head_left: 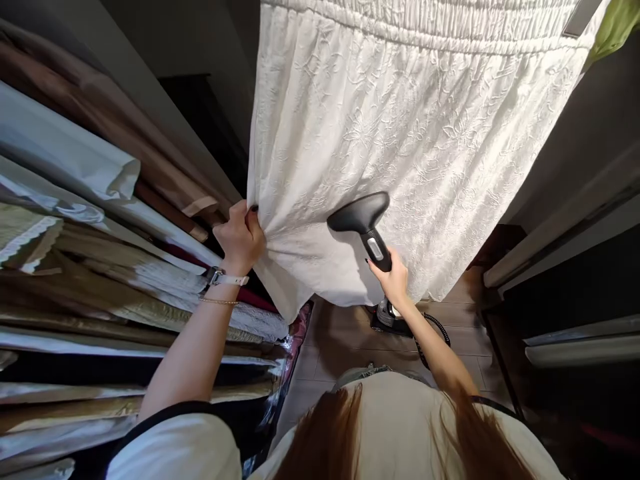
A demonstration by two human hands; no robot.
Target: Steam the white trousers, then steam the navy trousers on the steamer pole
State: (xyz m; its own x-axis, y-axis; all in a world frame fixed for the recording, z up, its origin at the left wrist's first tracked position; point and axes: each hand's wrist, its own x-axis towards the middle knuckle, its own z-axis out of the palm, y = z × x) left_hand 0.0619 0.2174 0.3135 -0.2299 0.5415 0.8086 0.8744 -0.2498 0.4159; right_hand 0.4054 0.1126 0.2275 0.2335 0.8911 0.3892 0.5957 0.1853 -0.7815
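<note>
Hands both closed on their holds: left hand [240, 239] at eleven o'clock pinches a fold of the white embroidered garment [400, 133]; right hand [393, 280] at one o'clock grips the black garment steamer [359, 213], head against the cloth. Garment hangs at twelve, touching both. Draped fabrics [100, 280] at ten.

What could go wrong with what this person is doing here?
The left hand pinches the white embroidered fabric fairly near the black garment steamer head held in the right hand, so steam might scald that hand. The coiled hose runs down to a base unit on the tiled floor; a tug could perhaps tip it. The folded fabrics alongside might catch stray moisture.
</note>
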